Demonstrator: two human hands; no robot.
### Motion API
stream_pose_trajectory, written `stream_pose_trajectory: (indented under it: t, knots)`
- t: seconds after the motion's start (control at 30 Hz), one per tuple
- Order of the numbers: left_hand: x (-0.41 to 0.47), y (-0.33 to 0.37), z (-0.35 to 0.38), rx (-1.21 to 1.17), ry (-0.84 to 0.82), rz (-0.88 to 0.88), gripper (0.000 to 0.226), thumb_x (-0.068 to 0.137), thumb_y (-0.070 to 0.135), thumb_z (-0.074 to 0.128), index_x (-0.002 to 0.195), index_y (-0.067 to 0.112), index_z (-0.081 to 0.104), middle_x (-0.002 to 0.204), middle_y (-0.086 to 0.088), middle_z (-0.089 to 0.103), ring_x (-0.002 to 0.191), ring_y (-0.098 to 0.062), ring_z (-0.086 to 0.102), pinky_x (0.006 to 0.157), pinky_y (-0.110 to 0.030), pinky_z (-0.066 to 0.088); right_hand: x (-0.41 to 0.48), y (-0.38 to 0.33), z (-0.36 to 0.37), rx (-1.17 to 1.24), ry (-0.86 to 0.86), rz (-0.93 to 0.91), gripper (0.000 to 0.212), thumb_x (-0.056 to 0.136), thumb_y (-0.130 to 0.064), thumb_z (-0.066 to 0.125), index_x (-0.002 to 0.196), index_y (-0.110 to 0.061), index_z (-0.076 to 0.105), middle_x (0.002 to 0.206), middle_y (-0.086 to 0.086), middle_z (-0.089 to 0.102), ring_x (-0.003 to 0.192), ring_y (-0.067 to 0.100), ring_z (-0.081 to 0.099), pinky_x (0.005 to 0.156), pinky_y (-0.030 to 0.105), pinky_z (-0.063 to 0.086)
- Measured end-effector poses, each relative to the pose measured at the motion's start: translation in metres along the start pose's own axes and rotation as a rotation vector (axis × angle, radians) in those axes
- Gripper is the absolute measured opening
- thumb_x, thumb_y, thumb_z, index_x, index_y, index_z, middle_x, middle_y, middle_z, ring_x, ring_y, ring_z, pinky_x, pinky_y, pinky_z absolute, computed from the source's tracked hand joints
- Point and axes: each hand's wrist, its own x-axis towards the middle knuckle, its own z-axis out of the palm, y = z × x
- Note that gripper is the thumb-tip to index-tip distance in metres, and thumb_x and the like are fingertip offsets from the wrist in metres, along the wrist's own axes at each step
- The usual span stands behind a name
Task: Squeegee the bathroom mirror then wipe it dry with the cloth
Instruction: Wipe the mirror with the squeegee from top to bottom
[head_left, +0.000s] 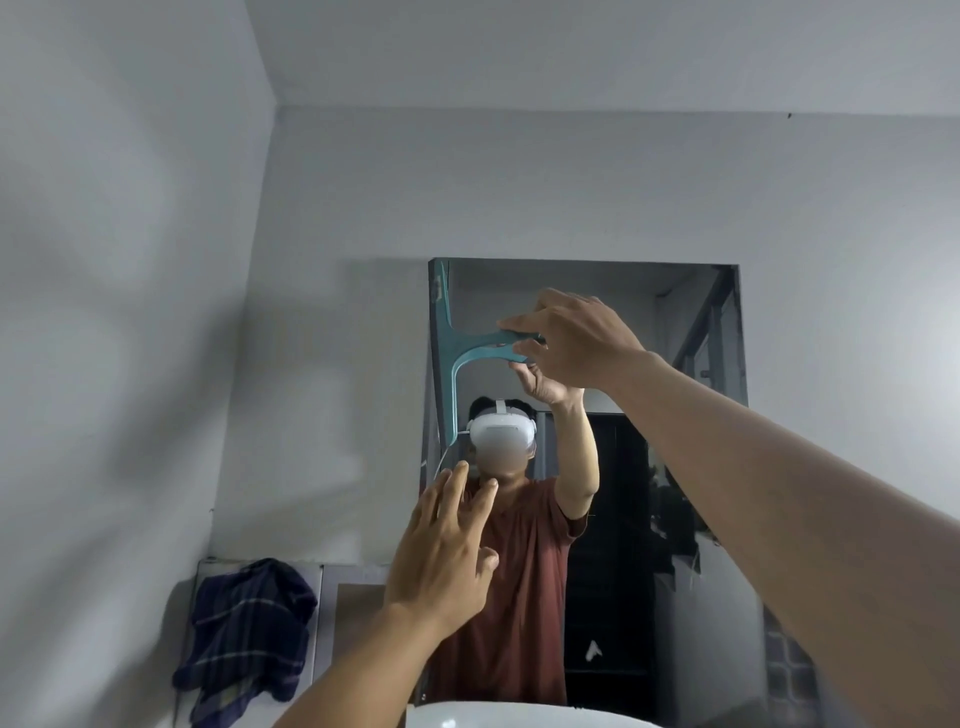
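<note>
White ceramic, the rim of a washbasin (519, 716), shows at the near bottom edge. Above it, the left hand (441, 556) is raised empty with fingers spread, close to the lower left part of the mirror (691, 322); contact with the glass cannot be confirmed. Left of the mirror's lower edge, a dark blue checked cloth (244, 629) hangs over a ledge, untouched.

Farther up, the right hand (566, 338) is clamped around the handle of the teal squeegee (467, 353). The blade stands vertical along the mirror's far left edge, near the top corner.

Step in hand, as judged: the squeegee pass, at or near the start of a stroke. The next move calls for steady blade pressure and a sideways draw to the right across the glass. The drying step is not yet begun.
</note>
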Motion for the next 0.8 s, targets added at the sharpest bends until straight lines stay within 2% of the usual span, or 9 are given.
stream_pose_trajectory:
  t: [0.17, 0.37, 0.47, 0.63, 0.8]
  knots:
    - [-0.001, 0.0, 0.0, 0.001, -0.008, -0.008, 0.08, 0.085, 0.045, 0.063, 0.156, 0.027, 0.03, 0.163, -0.015, 0.027, 0.148, -0.037, 0.031, 0.115, -0.049, 0.04, 0.001, -0.002, 0.001, -0.066, 0.034, -0.055, 0.037, 0.103, -0.033, 0.047, 0.139, -0.037, 0.057, 0.115, -0.001, 0.062, 0.109, 0.024, 0.057, 0.096, 0.04, 0.044]
    - [0.0, -0.001, -0.002, 0.012, -0.008, -0.005, 0.08, 0.082, 0.044, 0.065, 0.153, 0.026, 0.035, 0.161, -0.015, 0.032, 0.146, -0.037, 0.035, 0.112, -0.049, 0.044, -0.003, -0.001, 0.003, -0.092, -0.067, -0.048, 0.04, 0.106, -0.034, 0.038, 0.144, -0.046, 0.047, 0.107, 0.004, 0.056, 0.093, 0.027, 0.061, 0.079, 0.039, 0.049]
    - [0.0, -0.002, -0.002, 0.019, -0.009, -0.001, 0.08, 0.082, 0.045, 0.065, 0.153, 0.026, 0.034, 0.16, -0.015, 0.033, 0.146, -0.037, 0.036, 0.112, -0.049, 0.045, -0.005, 0.003, 0.006, -0.089, -0.08, -0.038, 0.042, 0.107, -0.035, 0.036, 0.146, -0.046, 0.043, 0.105, 0.002, 0.054, 0.089, 0.025, 0.059, 0.071, 0.035, 0.044]
    - [-0.001, -0.004, 0.0, 0.025, 0.002, 0.008, 0.082, 0.082, 0.046, 0.067, 0.154, 0.025, 0.034, 0.16, -0.015, 0.034, 0.145, -0.037, 0.037, 0.112, -0.048, 0.044, -0.007, 0.013, 0.005, -0.087, -0.067, -0.016, 0.041, 0.106, -0.035, 0.038, 0.145, -0.048, 0.043, 0.105, 0.002, 0.053, 0.089, 0.025, 0.06, 0.072, 0.036, 0.047]
    - [-0.002, -0.004, 0.001, 0.034, 0.013, 0.014, 0.084, 0.082, 0.048, 0.069, 0.154, 0.025, 0.034, 0.16, -0.014, 0.033, 0.146, -0.036, 0.036, 0.113, -0.045, 0.039, -0.014, 0.03, 0.001, -0.108, -0.059, 0.012, 0.042, 0.106, -0.037, 0.039, 0.147, -0.048, 0.042, 0.1, -0.001, 0.048, 0.082, 0.021, 0.058, 0.067, 0.031, 0.04]
